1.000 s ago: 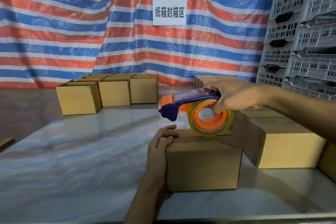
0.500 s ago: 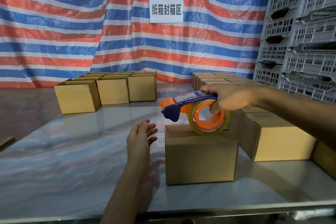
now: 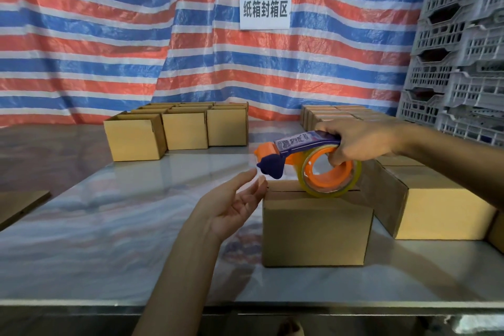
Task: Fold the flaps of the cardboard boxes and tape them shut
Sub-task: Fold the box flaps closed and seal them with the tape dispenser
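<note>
A small cardboard box (image 3: pixel 316 232) with its flaps folded flat stands on the table in front of me. My right hand (image 3: pixel 357 142) grips the purple handle of an orange tape dispenser (image 3: pixel 308 163), whose clear tape roll rests on the box's top along the seam. My left hand (image 3: pixel 231 207) hovers palm up just left of the box, fingers straight, holding nothing and close to the box's upper left corner.
Several open-topped boxes (image 3: pixel 185 131) stand in rows at the back left. Closed boxes (image 3: pixel 436 202) line the right side and the back right. Grey plastic crates (image 3: pixel 463 49) are stacked at the far right. The glossy table (image 3: pixel 109 226) ends at a near edge below.
My left hand let go of the box's left edge, drew away to the left and turned palm up. The dispenser in my right hand stayed on the box's top.
</note>
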